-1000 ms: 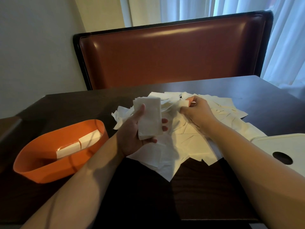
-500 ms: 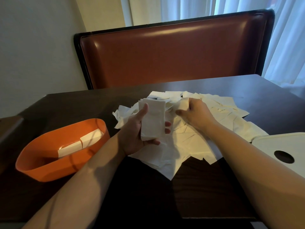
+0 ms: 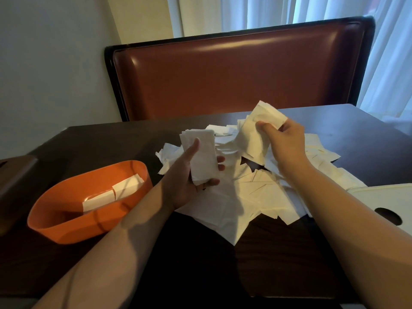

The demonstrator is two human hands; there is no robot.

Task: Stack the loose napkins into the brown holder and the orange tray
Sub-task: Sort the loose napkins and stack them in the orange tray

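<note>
1. Early stage: orange tray (image 3: 66,228) holding few napkins; brown holder (image 3: 15,175) at left edge.
2. Left hand (image 3: 189,181) gripping small stack (image 3: 201,157); right hand (image 3: 283,139) pinching one napkin (image 3: 256,130).
3. Left to stack: most of loose pile (image 3: 256,197), mid-table.

The left hand (image 3: 189,175) grips a folded stack (image 3: 200,157) of napkins upright, thumb across its front. The right hand (image 3: 283,139) pinches one napkin (image 3: 256,130) lifted above the loose pile (image 3: 245,197) on the dark table (image 3: 111,141). An orange tray (image 3: 66,228) at the left holds two folded napkins (image 3: 113,192). A white lid (image 3: 390,201) lies at the right edge.
</note>
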